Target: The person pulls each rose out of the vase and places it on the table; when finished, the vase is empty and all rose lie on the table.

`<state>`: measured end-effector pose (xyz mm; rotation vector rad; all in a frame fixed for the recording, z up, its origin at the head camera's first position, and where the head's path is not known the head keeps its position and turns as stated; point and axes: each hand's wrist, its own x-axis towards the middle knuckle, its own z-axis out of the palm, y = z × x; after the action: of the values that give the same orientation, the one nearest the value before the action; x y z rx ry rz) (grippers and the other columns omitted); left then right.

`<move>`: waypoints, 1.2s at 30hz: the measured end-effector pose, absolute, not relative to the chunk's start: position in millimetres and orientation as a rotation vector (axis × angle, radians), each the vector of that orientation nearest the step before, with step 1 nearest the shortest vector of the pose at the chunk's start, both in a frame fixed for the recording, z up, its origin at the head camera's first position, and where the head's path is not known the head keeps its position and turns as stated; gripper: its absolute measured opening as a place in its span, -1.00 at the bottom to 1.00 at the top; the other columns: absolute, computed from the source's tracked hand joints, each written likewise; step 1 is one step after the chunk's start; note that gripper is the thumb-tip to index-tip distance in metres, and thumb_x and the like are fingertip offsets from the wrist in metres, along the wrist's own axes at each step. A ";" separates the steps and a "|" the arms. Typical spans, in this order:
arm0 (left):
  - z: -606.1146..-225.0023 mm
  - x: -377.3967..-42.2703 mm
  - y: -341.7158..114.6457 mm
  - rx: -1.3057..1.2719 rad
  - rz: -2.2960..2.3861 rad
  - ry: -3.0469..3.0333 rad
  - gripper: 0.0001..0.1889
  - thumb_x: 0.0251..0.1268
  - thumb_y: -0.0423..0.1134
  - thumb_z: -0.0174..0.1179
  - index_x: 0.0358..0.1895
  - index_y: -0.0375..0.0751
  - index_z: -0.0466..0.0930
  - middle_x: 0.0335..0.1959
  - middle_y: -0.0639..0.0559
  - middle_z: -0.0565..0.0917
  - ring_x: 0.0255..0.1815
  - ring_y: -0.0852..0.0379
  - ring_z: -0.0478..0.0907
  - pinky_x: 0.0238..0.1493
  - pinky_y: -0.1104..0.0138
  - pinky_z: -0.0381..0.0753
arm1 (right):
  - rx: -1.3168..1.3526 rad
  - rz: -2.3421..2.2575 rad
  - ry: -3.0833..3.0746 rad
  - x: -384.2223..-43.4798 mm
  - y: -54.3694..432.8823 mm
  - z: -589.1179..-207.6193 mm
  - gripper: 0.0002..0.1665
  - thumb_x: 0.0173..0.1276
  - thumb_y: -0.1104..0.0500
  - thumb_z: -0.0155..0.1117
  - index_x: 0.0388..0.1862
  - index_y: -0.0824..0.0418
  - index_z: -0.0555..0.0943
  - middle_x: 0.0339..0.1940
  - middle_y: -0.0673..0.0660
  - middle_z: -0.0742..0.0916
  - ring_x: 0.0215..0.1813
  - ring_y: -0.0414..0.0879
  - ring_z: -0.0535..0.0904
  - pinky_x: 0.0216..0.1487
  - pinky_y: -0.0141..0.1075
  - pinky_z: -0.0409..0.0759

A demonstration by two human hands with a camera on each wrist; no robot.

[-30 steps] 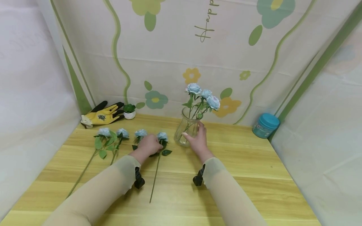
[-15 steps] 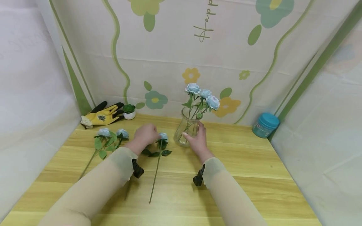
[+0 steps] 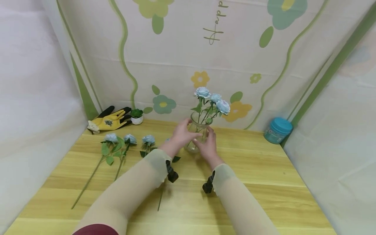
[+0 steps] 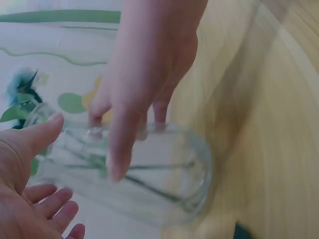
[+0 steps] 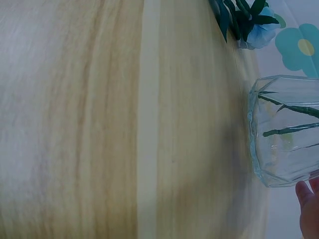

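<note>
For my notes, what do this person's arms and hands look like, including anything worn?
The left hand and right hand are bare. The left sleeve and right sleeve are pale cream, with greyer cuffs. A small black device sits at the left cuff, another at the right. A dark red patch shows near the bottom edge.

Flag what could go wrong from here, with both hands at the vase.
The glass vase might tip if the left hand nudges it: its blue roses lean to one side above the rim. Only a steady grip from the right hand would likely counter that.

A rose stem on the table passes beneath the left sleeve, which could snag or drag it.
</note>
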<state>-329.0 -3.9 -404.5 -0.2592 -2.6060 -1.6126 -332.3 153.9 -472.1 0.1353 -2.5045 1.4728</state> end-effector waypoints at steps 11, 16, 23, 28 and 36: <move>-419.6 -337.8 10.7 -0.158 -1.737 -2.500 -0.20 0.06 -0.02 0.52 0.37 -0.07 0.34 0.33 -0.07 0.44 0.34 -0.09 0.35 0.31 -0.03 0.34 | 0.150 1.467 -2.508 -335.0 152.6 -474.3 0.08 0.18 0.11 0.52 0.54 0.09 0.08 0.36 0.31 0.27 0.34 0.17 0.28 0.30 0.09 0.35; -419.6 -338.5 8.7 -0.164 -1.666 -2.536 -0.21 0.05 0.01 0.51 0.37 -0.02 0.36 0.34 -0.07 0.45 0.35 -0.11 0.36 0.30 -0.06 0.35 | 0.149 1.453 -2.514 -335.4 152.5 -472.7 0.09 0.16 0.08 0.55 0.53 0.09 0.10 0.34 0.31 0.31 0.31 0.16 0.31 0.27 0.08 0.38; -421.0 -341.4 10.0 -0.179 -1.574 -2.610 -0.20 0.07 0.08 0.49 0.36 -0.08 0.35 0.32 -0.03 0.47 0.31 -0.09 0.39 0.27 -0.01 0.41 | 0.216 1.730 -2.566 -337.5 180.1 -457.3 0.02 0.24 0.00 0.50 0.54 0.08 0.13 0.36 0.31 0.39 0.37 0.18 0.32 0.31 0.05 0.38; -420.4 -340.0 10.7 -0.177 -1.572 -2.615 -0.21 0.06 0.11 0.48 0.34 -0.06 0.36 0.32 -0.02 0.46 0.31 -0.09 0.39 0.27 -0.02 0.41 | 0.315 2.116 -2.437 -345.4 213.6 -428.3 -0.25 0.47 0.11 0.24 0.54 0.17 0.19 0.45 0.33 0.35 0.45 0.20 0.24 0.43 0.09 0.18; -423.9 -340.3 10.4 -0.186 -1.539 -2.609 -0.25 0.06 0.12 0.48 0.30 -0.04 0.39 0.29 0.00 0.48 0.30 -0.07 0.40 0.28 0.00 0.40 | 0.097 2.170 -2.092 -355.9 222.8 -372.9 -0.67 0.43 0.28 0.25 0.15 0.29 0.58 0.06 0.05 0.65 0.19 -0.05 0.49 0.33 -0.08 0.37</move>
<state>-340.3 10.4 -423.9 -0.1859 -2.6090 -1.5390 -355.9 222.8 -372.9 0.0968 -2.0918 2.1704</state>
